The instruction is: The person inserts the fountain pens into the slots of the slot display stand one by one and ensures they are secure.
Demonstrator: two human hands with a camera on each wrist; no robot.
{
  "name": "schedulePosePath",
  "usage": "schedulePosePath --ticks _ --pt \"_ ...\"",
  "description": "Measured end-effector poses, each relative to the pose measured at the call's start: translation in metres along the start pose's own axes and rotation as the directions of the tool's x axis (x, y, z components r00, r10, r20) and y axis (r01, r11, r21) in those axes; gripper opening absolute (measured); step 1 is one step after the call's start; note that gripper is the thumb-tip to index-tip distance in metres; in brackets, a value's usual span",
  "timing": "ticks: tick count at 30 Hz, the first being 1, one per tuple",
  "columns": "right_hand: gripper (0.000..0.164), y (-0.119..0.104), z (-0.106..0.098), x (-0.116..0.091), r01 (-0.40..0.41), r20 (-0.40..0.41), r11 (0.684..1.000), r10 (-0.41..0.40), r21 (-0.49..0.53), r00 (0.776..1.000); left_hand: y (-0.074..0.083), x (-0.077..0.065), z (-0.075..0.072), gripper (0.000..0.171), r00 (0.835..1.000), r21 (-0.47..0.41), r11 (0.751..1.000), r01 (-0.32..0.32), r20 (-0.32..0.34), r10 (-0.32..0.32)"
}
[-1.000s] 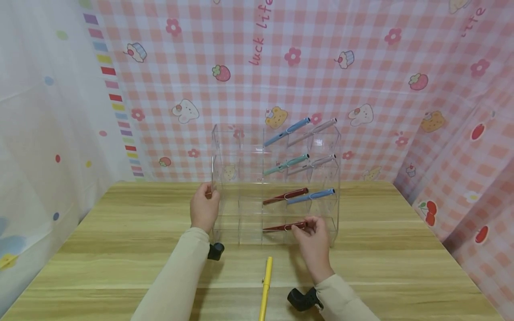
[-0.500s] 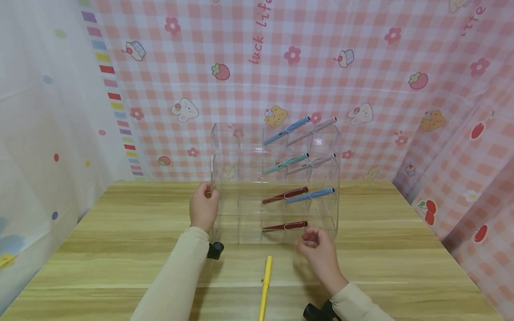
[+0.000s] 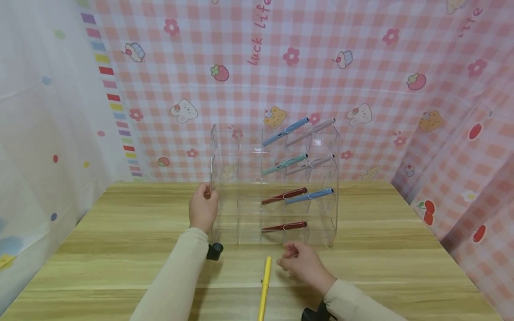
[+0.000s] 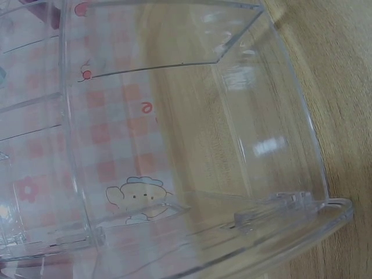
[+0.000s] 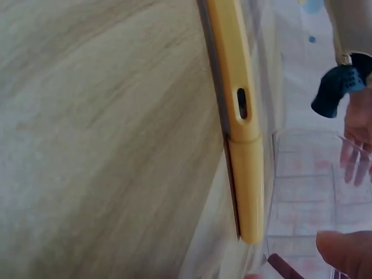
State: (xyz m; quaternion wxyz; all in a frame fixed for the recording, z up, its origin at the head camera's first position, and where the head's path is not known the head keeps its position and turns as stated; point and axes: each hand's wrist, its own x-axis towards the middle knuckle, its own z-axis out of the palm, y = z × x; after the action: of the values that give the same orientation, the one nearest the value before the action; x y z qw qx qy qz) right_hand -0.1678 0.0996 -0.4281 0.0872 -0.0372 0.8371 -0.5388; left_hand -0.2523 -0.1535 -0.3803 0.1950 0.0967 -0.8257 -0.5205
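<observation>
A clear acrylic pen rack (image 3: 250, 237) with stepped tiers stands upright on the table. My left hand (image 3: 203, 208) holds its left side, thumb in front. In the left wrist view the clear compartments (image 4: 279, 133) fill the picture. My right hand (image 3: 304, 266), fingers loosely bent with nothing in them, hovers in front of the rack, just right of a yellow pen (image 3: 265, 287). That pen lies on the table pointing at the rack; the right wrist view shows its yellow barrel (image 5: 244, 157) up close. A dark red pen (image 3: 285, 227) rests in the rack's bottom tier.
Higher tiers hold another dark red pen (image 3: 283, 196), a blue pen (image 3: 311, 196), a green pen (image 3: 285, 164), a second blue pen (image 3: 286, 132) and two pale pink pens (image 3: 321, 126). A checked cloth (image 3: 297, 84) hangs behind the wooden table (image 3: 381, 249).
My right hand has let go of the dark red pen in the bottom tier and moved down and left toward the yellow pen. The left hand stays on the rack.
</observation>
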Motion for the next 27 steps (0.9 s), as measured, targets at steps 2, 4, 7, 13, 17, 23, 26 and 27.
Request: schedulePosePath --ticks 2,4,7,13,17,23,26,27 --pt "0.044 -0.001 0.002 0.001 0.008 0.051 1.000 -0.007 -0.028 0.999 0.000 0.000 0.000 0.027 1.000 0.001 1.000 0.000 -0.001 0.000" --pt "0.044 -0.001 0.004 0.002 0.024 0.095 0.998 -0.019 -0.057 0.995 0.000 0.000 0.000 0.027 1.000 0.000 1.000 0.000 -0.002 0.000" --pt "0.045 -0.002 0.008 0.004 0.047 0.142 0.996 -0.035 -0.082 0.989 0.000 0.000 0.000 0.027 1.000 0.002 1.000 0.001 -0.004 -0.001" --pt "0.047 -0.006 0.015 0.008 0.073 0.173 0.990 -0.051 -0.124 0.984 0.001 0.000 0.001 0.027 1.000 0.001 1.000 0.003 -0.006 -0.003" --pt "0.046 -0.011 0.018 0.011 0.055 0.198 0.987 -0.024 -0.151 0.980 0.001 0.000 0.000 0.027 1.000 0.004 1.000 0.006 -0.004 -0.006" --pt "0.041 -0.013 0.022 0.016 0.028 0.220 0.971 0.026 -0.239 0.975 0.000 0.001 0.000 0.027 1.000 -0.001 1.000 0.013 0.006 -0.013" --pt "0.040 -0.014 0.024 0.018 0.054 0.214 0.954 0.010 -0.296 0.977 -0.001 0.001 0.000 0.028 1.000 -0.004 1.000 0.016 0.013 -0.016" --pt "0.039 -0.014 0.025 0.018 0.065 0.212 0.949 0.002 -0.310 0.977 -0.001 0.001 0.000 0.028 1.000 -0.005 1.000 0.017 0.014 -0.017"
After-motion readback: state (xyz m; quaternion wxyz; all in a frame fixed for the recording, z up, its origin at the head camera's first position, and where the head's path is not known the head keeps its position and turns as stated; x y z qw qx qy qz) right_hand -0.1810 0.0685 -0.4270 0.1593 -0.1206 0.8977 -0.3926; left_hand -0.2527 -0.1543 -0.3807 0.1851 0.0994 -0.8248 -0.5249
